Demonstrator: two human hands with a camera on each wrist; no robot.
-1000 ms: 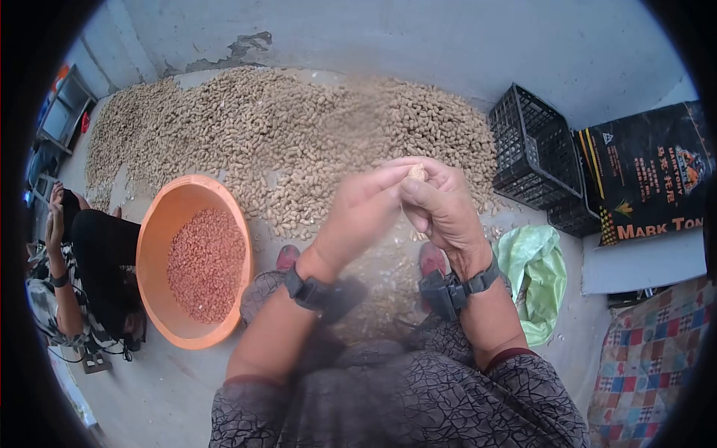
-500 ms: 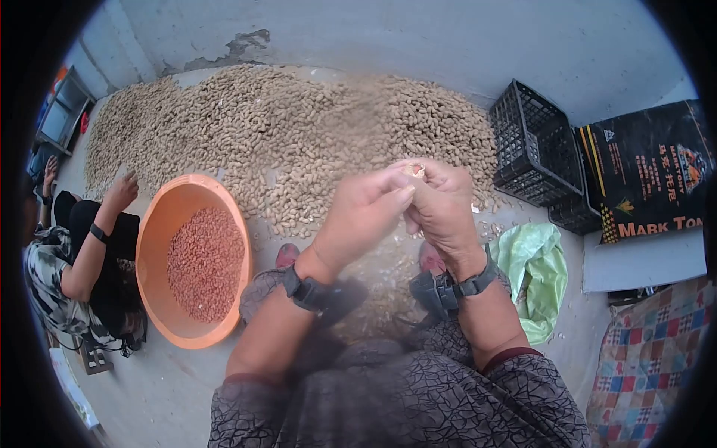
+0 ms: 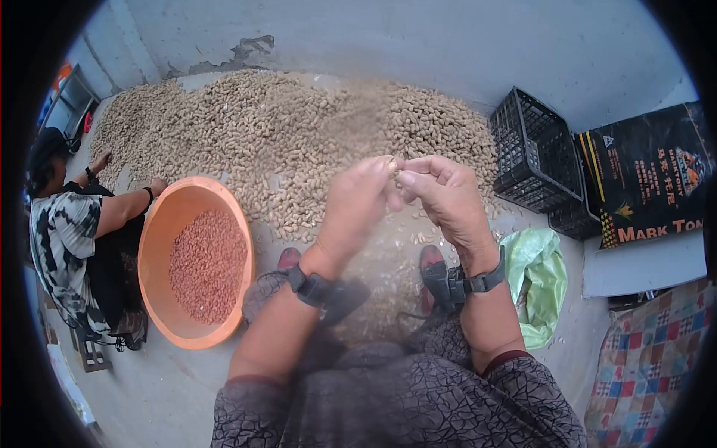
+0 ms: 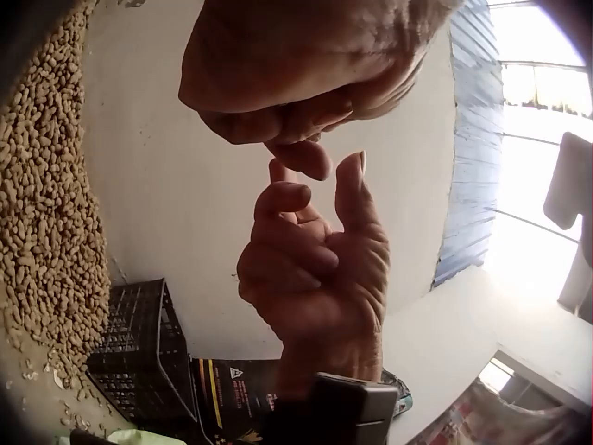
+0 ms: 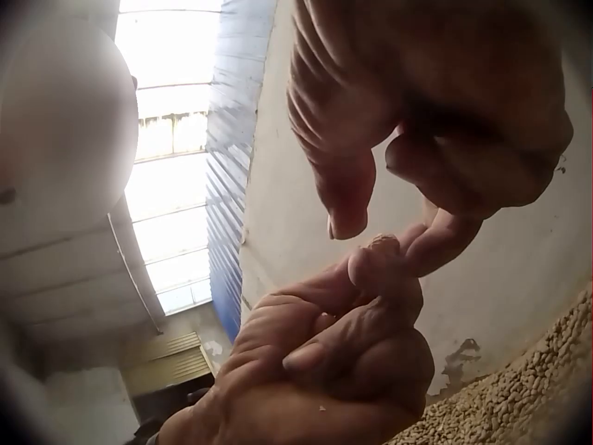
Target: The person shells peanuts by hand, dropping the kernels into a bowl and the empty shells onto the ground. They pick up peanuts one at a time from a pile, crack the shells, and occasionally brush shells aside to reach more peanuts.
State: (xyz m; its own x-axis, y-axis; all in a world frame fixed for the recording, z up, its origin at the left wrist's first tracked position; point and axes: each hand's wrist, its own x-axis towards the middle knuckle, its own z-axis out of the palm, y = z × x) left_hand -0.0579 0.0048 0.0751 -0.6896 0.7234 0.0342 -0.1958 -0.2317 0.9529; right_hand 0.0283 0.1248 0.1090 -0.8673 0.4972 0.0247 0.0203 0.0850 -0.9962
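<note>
My left hand (image 3: 349, 209) pinches a pale peanut (image 3: 391, 166) between thumb and fingertips in front of my body. The right wrist view shows its rough shell (image 5: 382, 243) poking out at the tip of the pinch, with the other left fingers curled below. Close against it is my right hand (image 3: 452, 209), a fingertip right at the peanut. Its thumb stands apart from the forefinger in both wrist views, while its remaining fingers bend loosely toward the palm. In the left wrist view, the back of my left hand (image 4: 306, 65) hides the peanut.
An orange basin (image 3: 157, 276) of red shelled kernels (image 3: 208, 265) stands at left, beside another crouching person (image 3: 67, 224). Unshelled peanuts (image 3: 284, 127) are heaped along the wall. At right are a black crate (image 3: 534, 149), a green sack (image 3: 538, 284) and a printed black bag (image 3: 650, 175).
The peanut shell, held between both hands before, is now in the left fingertips and has shifted left; my right thumb has come away. The other person has leaned forward, reaching toward the heap.
</note>
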